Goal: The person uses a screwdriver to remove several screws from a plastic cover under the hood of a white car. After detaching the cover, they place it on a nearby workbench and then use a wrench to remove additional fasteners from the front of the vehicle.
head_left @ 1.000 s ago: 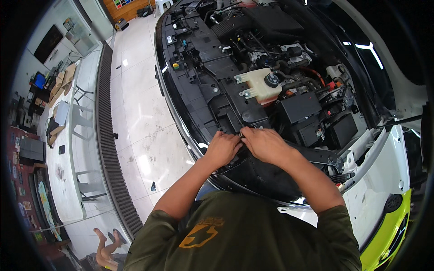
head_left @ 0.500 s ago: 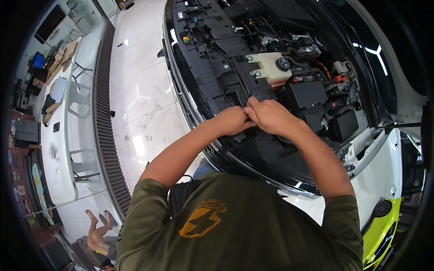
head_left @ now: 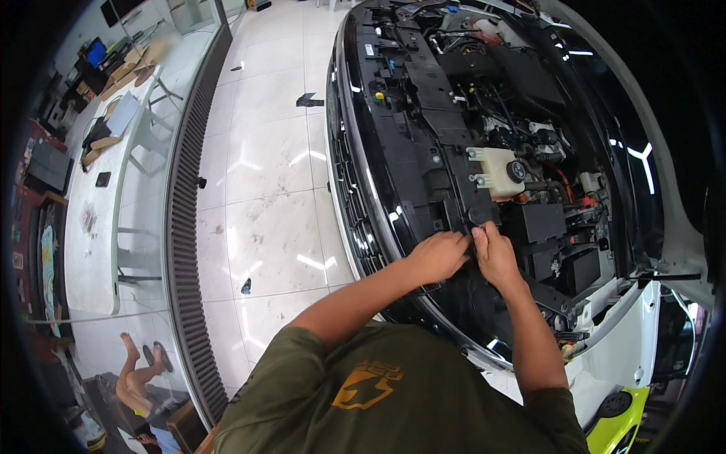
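Over the black plastic trim panel (head_left: 427, 170) along the front of a car's open engine bay, my hands work close together. My left hand (head_left: 440, 256) has its fingers curled down at the panel, and whatever lies under them is hidden. A small gap to its right, my right hand (head_left: 495, 257) is closed, thumb against the fingers; anything pinched there is too small to make out. Just beyond the fingertips is a round black piece (head_left: 476, 216) on the panel. A cream-coloured fluid tank (head_left: 495, 170) with a black cap stands farther ahead.
Black boxes (head_left: 541, 227) and orange cable (head_left: 563, 181) fill the bay to the right, beside the raised hood (head_left: 643, 113). Left of the grille lies tiled floor (head_left: 265, 189). Beyond a slatted grey track (head_left: 189, 197) stand a white table (head_left: 91, 250) and a seated person (head_left: 144, 378).
My view has shifted, so the car sits farther right and lower. My hands, pressed together before, are now slightly apart over the panel.
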`<act>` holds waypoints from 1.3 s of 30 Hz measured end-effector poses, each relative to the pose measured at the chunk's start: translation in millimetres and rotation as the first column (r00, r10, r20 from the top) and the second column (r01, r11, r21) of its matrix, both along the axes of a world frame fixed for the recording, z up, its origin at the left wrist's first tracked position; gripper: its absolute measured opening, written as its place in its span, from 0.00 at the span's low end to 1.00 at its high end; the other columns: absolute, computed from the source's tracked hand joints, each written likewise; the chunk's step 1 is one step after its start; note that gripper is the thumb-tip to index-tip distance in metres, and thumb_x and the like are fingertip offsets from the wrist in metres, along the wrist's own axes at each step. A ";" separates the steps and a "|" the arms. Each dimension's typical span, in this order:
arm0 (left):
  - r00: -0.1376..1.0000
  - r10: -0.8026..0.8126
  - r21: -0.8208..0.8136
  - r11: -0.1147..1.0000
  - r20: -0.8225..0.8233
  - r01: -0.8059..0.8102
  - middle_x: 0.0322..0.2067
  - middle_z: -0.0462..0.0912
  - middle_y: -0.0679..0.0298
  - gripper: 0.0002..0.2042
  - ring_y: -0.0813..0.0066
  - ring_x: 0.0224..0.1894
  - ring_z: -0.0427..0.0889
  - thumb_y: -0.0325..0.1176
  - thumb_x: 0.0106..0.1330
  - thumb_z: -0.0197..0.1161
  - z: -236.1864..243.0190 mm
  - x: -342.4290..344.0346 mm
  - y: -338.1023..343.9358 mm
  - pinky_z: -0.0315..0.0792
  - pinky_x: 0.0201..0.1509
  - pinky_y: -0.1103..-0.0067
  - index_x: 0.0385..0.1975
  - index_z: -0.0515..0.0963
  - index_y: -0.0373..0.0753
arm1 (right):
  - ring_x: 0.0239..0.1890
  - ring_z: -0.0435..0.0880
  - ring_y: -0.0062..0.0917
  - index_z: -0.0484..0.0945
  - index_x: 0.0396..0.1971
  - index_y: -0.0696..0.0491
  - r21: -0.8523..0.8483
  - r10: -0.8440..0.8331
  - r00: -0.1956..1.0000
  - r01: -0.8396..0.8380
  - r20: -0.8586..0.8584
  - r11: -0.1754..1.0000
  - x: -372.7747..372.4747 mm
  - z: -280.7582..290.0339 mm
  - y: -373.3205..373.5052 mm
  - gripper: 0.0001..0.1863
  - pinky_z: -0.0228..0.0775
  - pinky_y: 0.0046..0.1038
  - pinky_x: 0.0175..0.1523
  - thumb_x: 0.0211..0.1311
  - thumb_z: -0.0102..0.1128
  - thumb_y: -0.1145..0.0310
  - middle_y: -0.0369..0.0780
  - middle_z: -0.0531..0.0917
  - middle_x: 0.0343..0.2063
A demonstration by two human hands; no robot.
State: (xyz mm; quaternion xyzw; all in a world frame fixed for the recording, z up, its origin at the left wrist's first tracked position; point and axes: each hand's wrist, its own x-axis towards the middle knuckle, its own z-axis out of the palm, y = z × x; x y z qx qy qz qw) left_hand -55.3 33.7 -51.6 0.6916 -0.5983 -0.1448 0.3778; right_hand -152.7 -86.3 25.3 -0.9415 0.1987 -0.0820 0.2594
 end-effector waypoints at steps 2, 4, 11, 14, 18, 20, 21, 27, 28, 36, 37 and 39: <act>0.996 0.078 -0.164 0.984 0.038 -0.071 0.48 0.76 0.49 0.17 0.53 0.53 0.75 0.34 0.60 0.61 -1.3 -0.8 22.6 0.64 0.62 0.61 0.46 0.74 0.31 | 0.34 0.78 0.56 0.69 0.37 0.59 0.017 -0.039 0.995 0.041 -0.091 0.999 -3.7 -0.4 2.2 0.14 0.68 0.48 0.37 0.70 0.49 0.61 0.56 0.80 0.28; 0.966 0.226 -0.295 0.938 0.124 -0.181 0.52 0.72 0.47 0.23 0.50 0.57 0.71 0.35 0.57 0.65 4.7 12.5 48.8 0.60 0.65 0.60 0.51 0.72 0.31 | 0.37 0.79 0.53 0.70 0.39 0.59 -0.030 -0.064 0.996 0.062 -0.067 0.998 -8.6 -4.5 2.1 0.14 0.69 0.45 0.40 0.70 0.49 0.62 0.56 0.80 0.31; 0.733 0.557 0.079 0.814 -0.390 -0.576 0.67 0.49 0.34 0.41 0.38 0.70 0.50 0.48 0.66 0.59 -57.8 46.8 99.8 0.48 0.71 0.58 0.67 0.48 0.23 | 0.36 0.83 0.37 0.71 0.40 0.58 0.312 -0.126 0.991 0.109 0.036 0.944 -11.1 0.3 12.0 0.08 0.71 0.32 0.44 0.71 0.48 0.68 0.45 0.83 0.30; 0.804 0.594 -0.077 0.800 -0.035 -0.595 0.67 0.48 0.33 0.39 0.40 0.70 0.52 0.46 0.66 0.58 -60.8 40.2 91.9 0.48 0.71 0.56 0.66 0.49 0.23 | 0.33 0.83 0.29 0.71 0.40 0.57 0.335 -0.224 0.965 0.169 0.134 0.927 -8.4 14.4 16.4 0.08 0.71 0.29 0.44 0.71 0.46 0.68 0.42 0.83 0.28; 0.934 0.102 0.060 0.990 0.342 -0.130 0.65 0.60 0.45 0.28 0.44 0.67 0.58 0.42 0.66 0.57 9.0 26.4 78.4 0.49 0.70 0.53 0.63 0.64 0.34 | 0.25 0.77 0.21 0.71 0.40 0.58 0.616 -0.530 0.790 0.259 0.307 0.744 -19.0 34.9 -13.6 0.08 0.71 0.25 0.36 0.71 0.47 0.68 0.36 0.75 0.19; 0.900 -0.042 -0.032 0.998 0.434 0.062 0.59 0.69 0.50 0.26 0.50 0.64 0.64 0.50 0.63 0.57 -0.8 23.4 62.7 0.52 0.69 0.52 0.55 0.73 0.38 | 0.21 0.73 0.21 0.70 0.42 0.58 0.819 -0.636 0.713 0.153 0.296 0.553 -30.6 43.3 -21.1 0.08 0.70 0.26 0.31 0.71 0.48 0.68 0.36 0.70 0.17; 0.885 -0.089 -0.012 0.994 0.456 0.106 0.58 0.70 0.50 0.27 0.50 0.63 0.64 0.52 0.63 0.57 1.6 26.8 54.0 0.52 0.69 0.52 0.54 0.74 0.38 | 0.19 0.69 0.21 0.69 0.44 0.56 0.847 -0.679 0.679 0.159 0.280 0.508 -39.7 41.4 -23.0 0.08 0.66 0.26 0.26 0.70 0.50 0.68 0.34 0.65 0.16; 0.827 -0.221 0.103 0.975 0.518 0.197 0.57 0.71 0.54 0.29 0.52 0.64 0.63 0.54 0.63 0.55 14.7 32.3 39.3 0.51 0.69 0.52 0.57 0.72 0.40 | 0.16 0.62 0.18 0.69 0.40 0.49 0.997 -0.799 0.600 -0.080 0.038 -0.012 -116.3 25.7 -2.0 0.06 0.56 0.23 0.19 0.67 0.54 0.68 0.31 0.61 0.16; 0.822 -0.242 0.136 0.970 0.516 0.200 0.57 0.71 0.54 0.29 0.52 0.64 0.63 0.54 0.63 0.55 16.3 32.8 37.3 0.50 0.69 0.53 0.57 0.72 0.40 | 0.17 0.62 0.17 0.69 0.40 0.49 0.984 -0.790 0.612 -0.137 -0.010 -0.118 -128.8 18.2 3.7 0.06 0.55 0.23 0.18 0.66 0.54 0.68 0.31 0.61 0.16; 0.812 -0.264 0.170 0.964 0.520 0.204 0.49 0.76 0.59 0.25 0.55 0.60 0.65 0.53 0.63 0.56 22.2 35.6 30.0 0.53 0.67 0.54 0.51 0.77 0.41 | 0.24 0.68 0.22 0.70 0.48 0.48 0.835 -0.522 0.811 -0.077 -0.265 -0.544 -129.9 -11.0 136.7 0.10 0.64 0.28 0.26 0.67 0.51 0.70 0.34 0.66 0.20; 0.829 -0.252 0.152 0.968 0.500 0.202 0.47 0.77 0.60 0.24 0.55 0.60 0.65 0.53 0.63 0.57 19.1 38.0 28.5 0.55 0.66 0.54 0.49 0.78 0.41 | 0.27 0.71 0.25 0.67 0.55 0.50 0.888 -0.511 0.837 -0.070 -0.196 -0.454 -127.1 -5.9 149.2 0.16 0.67 0.31 0.30 0.68 0.49 0.71 0.36 0.68 0.22; 0.873 -0.212 0.088 0.977 0.439 0.193 0.40 0.78 0.63 0.19 0.56 0.56 0.68 0.50 0.63 0.58 14.7 42.2 24.2 0.58 0.62 0.55 0.38 0.82 0.41 | 0.26 0.71 0.25 0.64 0.58 0.52 0.926 -0.419 0.898 -0.041 -0.130 -0.375 -134.0 -2.6 169.5 0.18 0.68 0.31 0.30 0.69 0.48 0.71 0.37 0.69 0.23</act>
